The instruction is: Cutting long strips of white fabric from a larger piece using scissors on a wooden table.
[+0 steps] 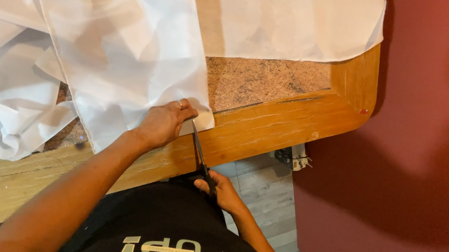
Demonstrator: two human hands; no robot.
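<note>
Seen from above, the person wears a black short-sleeved T-shirt [165,222] with pale cream block lettering and a thin band of smaller print across the chest. Both forearms are bare, without sleeves, watch or bracelets. A slim metallic ring [179,103] circles one finger of the left hand [162,125].

Warm indoor light, fairly bright on the white fabric [114,42], which is near blown out at top left of the wooden table edge [270,132]. Light comes from the upper left: a big soft shadow falls on the red wall [436,142] to the right of the table edge. Slight sheen on the wood. Faint fold shadows show through the fabric. Focus decent mid-frame; slight softness below the table edge. Mild wide-angle bending at the frame borders.
</note>
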